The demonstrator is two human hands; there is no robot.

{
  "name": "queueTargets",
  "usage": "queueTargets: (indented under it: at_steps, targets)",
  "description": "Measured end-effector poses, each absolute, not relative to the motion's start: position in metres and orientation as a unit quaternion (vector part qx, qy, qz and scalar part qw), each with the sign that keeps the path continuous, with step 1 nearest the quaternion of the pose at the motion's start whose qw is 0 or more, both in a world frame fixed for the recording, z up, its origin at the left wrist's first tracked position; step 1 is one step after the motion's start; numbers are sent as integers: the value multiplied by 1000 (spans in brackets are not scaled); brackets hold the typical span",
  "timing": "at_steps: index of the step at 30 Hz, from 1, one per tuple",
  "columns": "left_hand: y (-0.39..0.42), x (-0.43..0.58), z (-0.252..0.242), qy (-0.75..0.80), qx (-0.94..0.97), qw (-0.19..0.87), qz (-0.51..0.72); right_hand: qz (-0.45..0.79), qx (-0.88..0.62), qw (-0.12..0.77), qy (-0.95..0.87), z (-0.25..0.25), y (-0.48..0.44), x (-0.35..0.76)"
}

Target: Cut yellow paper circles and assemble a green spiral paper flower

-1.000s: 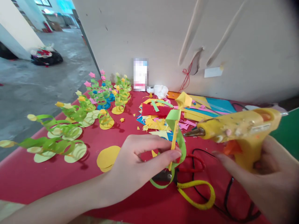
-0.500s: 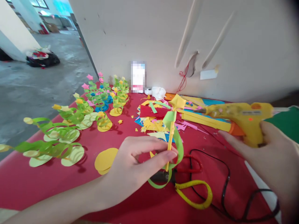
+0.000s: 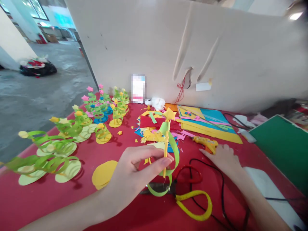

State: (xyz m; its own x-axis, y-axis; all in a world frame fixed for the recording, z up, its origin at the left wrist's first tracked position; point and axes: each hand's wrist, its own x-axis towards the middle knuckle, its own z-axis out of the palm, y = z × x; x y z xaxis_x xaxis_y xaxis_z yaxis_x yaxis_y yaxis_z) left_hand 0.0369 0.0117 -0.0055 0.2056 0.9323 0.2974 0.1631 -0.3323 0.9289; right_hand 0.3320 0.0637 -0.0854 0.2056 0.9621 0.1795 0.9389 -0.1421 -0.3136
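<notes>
Between thumb and fingers, my left hand pinches a thin yellow paper stick. A yellow paper star tops the stick, and a green paper strip curls down beside it. Farther right, my right hand is at the yellow glue gun, which lies low over the red table with its nozzle pointing left. The fingers cover part of its handle. Below my left hand lie scissors with one red and one yellow handle loop. Yellow paper discs lie beside my left wrist.
Green paper spirals with stars on round bases stand on the left of the red table. Paper scraps, coloured sheets and a phone are behind. A green board and black cable lie right.
My right hand has lowered the glue gun from in front of the star to the table, farther away. My left hand still holds the stick. The view has shifted a little to the right.
</notes>
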Motion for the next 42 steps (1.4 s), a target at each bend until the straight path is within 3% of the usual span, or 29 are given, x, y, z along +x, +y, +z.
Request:
queueTargets:
  at_steps: [3, 7, 11, 18, 24, 32, 42]
  targets:
    - [12, 37, -6, 421, 651, 404, 486, 106, -716, 261, -639, -62, 54, 303]
    - [12, 38, -6, 425, 648, 421, 470, 355, -560, 323, -675, -31, 39, 254]
    - [12, 38, -6, 428, 656, 408, 469, 556, -447, 372, -594, -19, 28, 219]
    - [11, 36, -6, 399, 669, 422, 464, 726, -323, 405, -452, -16, 29, 199]
    - [12, 39, -5, 368, 621, 518, 459, 765, -286, 404, -414, -17, 29, 198]
    - [12, 40, -10, 400, 668, 444, 443, 760, -308, 401, -408, -12, 27, 195]
    - [18, 37, -15, 400, 685, 434, 426, 722, -332, 434, -424, -7, 26, 194]
